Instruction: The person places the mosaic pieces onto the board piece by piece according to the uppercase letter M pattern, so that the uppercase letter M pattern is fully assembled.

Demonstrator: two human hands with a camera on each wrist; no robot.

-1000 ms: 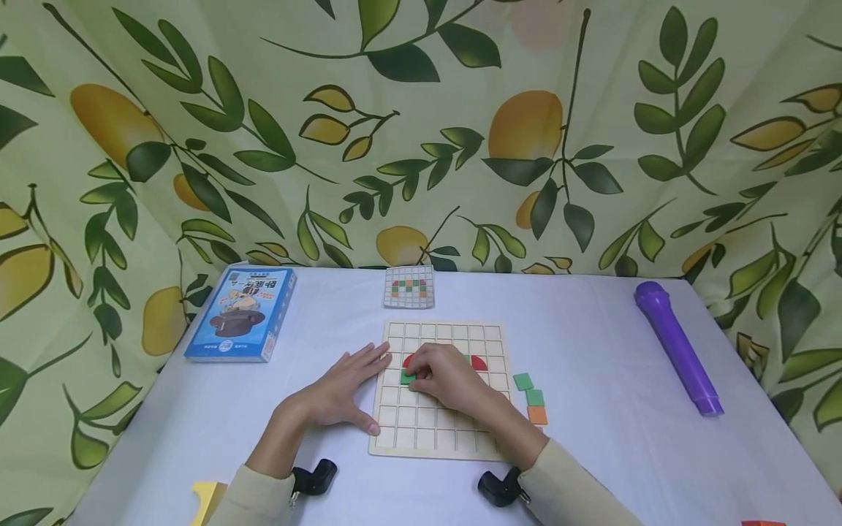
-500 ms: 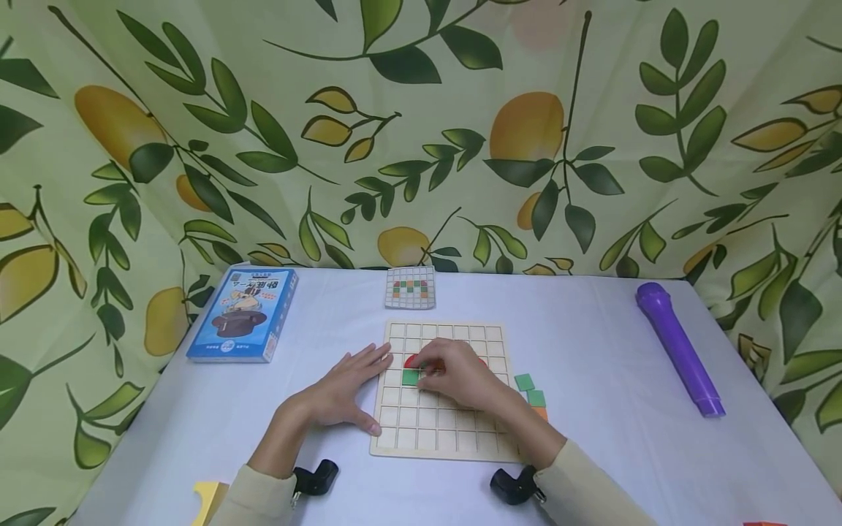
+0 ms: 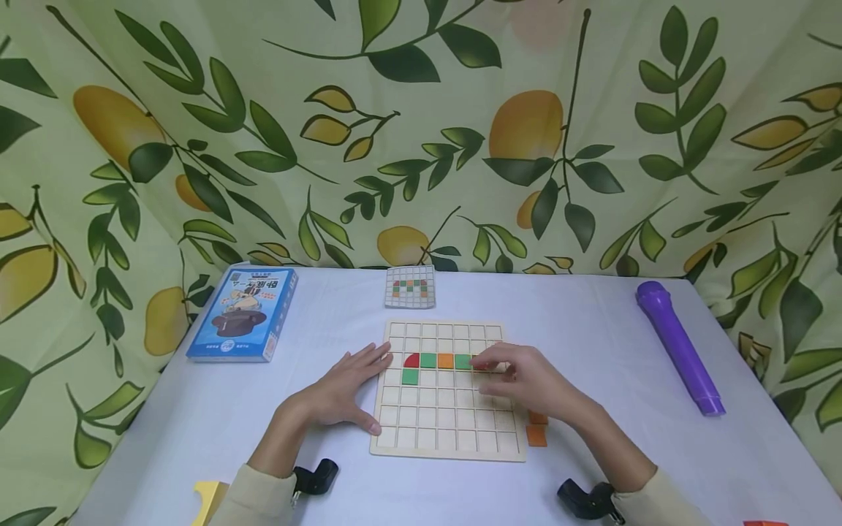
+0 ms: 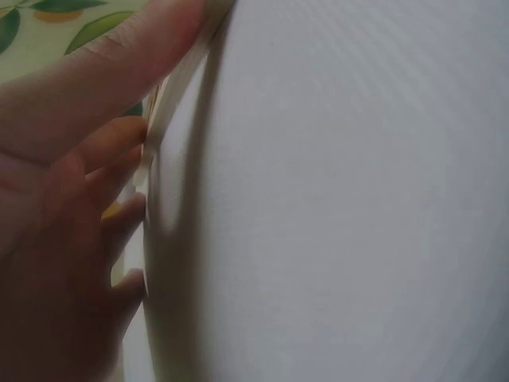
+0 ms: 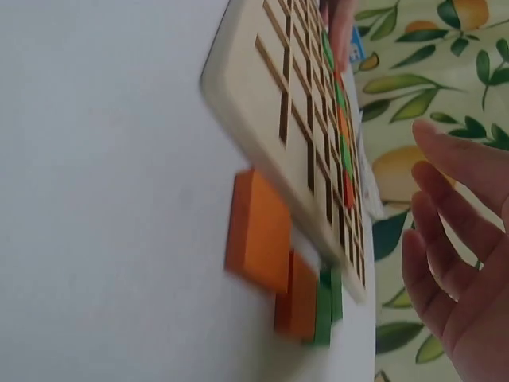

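A wooden grid board [image 3: 454,438] lies mid-table. One row holds a rounded red tile [image 3: 411,360], a green tile [image 3: 428,360], an orange tile [image 3: 446,361] and another green tile [image 3: 463,361]; a further green tile [image 3: 410,376] sits below the red one. My left hand [image 3: 345,387] is spread flat, its fingertips and thumb at the board's left edge. Over the right side hovers my right hand [image 3: 536,383], fingers relaxed with nothing between them, covering most of a second red tile [image 5: 348,191]. Loose orange tiles [image 5: 266,231] and green tiles [image 5: 323,310] lie beside the board.
Behind the board is a small pattern card [image 3: 410,287]. A blue box [image 3: 243,314] stands at the left and a purple microphone-shaped object [image 3: 677,347] at the right. A yellow piece [image 3: 209,502] lies near the front left, an orange-red one [image 3: 764,523] at the front right.
My right hand has drawn back rightward from the lower green tile, which stays in its square. The row of tiles is uncovered, and the loose green tiles are hidden. My left hand has not moved.
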